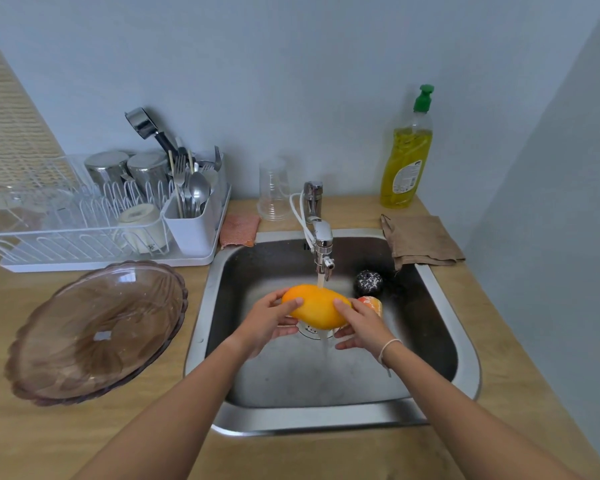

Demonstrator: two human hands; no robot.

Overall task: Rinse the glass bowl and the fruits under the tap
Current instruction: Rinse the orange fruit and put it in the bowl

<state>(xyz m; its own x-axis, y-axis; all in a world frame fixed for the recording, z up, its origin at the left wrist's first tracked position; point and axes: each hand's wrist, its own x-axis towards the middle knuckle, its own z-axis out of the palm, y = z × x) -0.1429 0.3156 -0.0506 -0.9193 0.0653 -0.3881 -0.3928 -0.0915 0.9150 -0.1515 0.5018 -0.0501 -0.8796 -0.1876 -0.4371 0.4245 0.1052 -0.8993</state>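
Observation:
A yellow-orange mango [317,305] is held over the steel sink [465,344] under the running tap [323,249]. My left hand [270,322] grips its left end and my right hand [359,325] grips its right end. Water streams over the mango and down to the drain. Behind my right hand lies an orange-red fruit [373,304], partly hidden. A dark speckled round fruit [368,282] sits further back in the sink. The tinted glass bowl [97,332] rests on the wooden counter left of the sink.
A white dish rack [94,216] with steel cups and cutlery stands at the back left. An orange sponge cloth [239,229], an upturned clear plastic cup [273,190], a yellow dish soap bottle [407,157] and a brown cloth [420,240] border the sink.

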